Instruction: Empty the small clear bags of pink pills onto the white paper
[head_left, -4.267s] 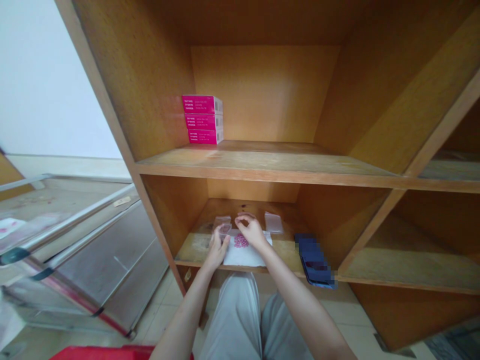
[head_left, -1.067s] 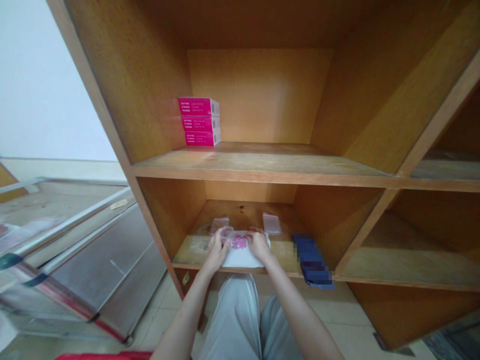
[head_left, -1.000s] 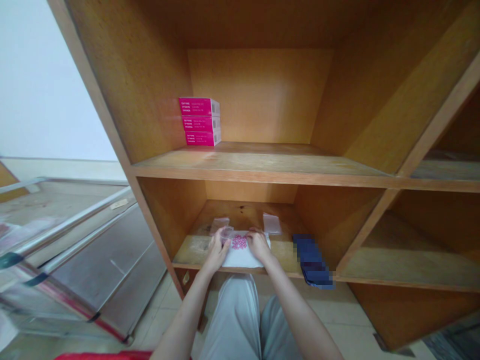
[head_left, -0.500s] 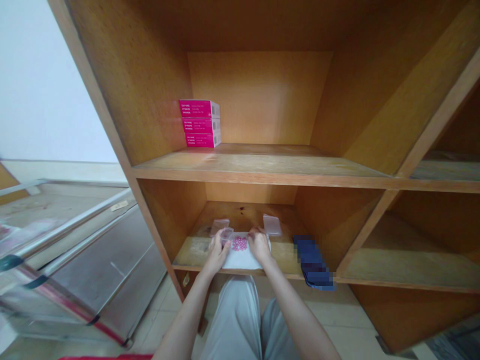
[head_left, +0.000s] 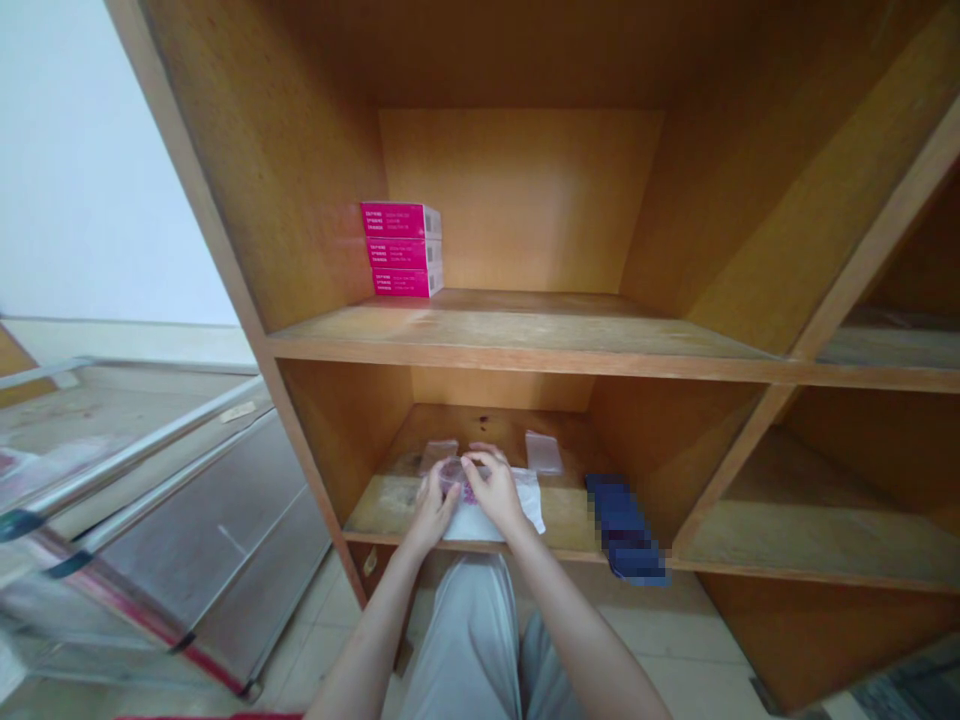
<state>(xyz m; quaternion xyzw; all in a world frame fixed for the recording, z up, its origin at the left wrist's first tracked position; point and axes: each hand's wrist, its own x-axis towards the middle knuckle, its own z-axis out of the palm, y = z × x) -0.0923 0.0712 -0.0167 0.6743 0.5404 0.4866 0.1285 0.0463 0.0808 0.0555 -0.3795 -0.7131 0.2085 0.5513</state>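
Note:
My left hand [head_left: 431, 510] pinches a small clear plastic bag [head_left: 451, 469] above the left edge of a white sheet [head_left: 471, 526] on the lower shelf. Over the sheet, my right hand [head_left: 492, 486] has its fingers bent together at the bag's right side; whatever is between them is too small to make out. Partly covered by that hand is a cluster of small pink pieces [head_left: 469, 494], which look like pills or beads. Another clear bag [head_left: 543, 453] lies behind the sheet to the right, and one more clear bag [head_left: 435, 453] lies behind my left hand.
Three pink boxes [head_left: 397, 250] are stacked on the upper shelf at left. A dark blue item [head_left: 626, 530], partly pixelated, hangs over the lower shelf's front edge at right. A metal-framed cart [head_left: 202, 500] stands left of the wooden shelving [head_left: 525, 352].
My right hand has moved left from the right side of the pink cluster to the bag, now covering much of the cluster. My left hand stays in place with the bag.

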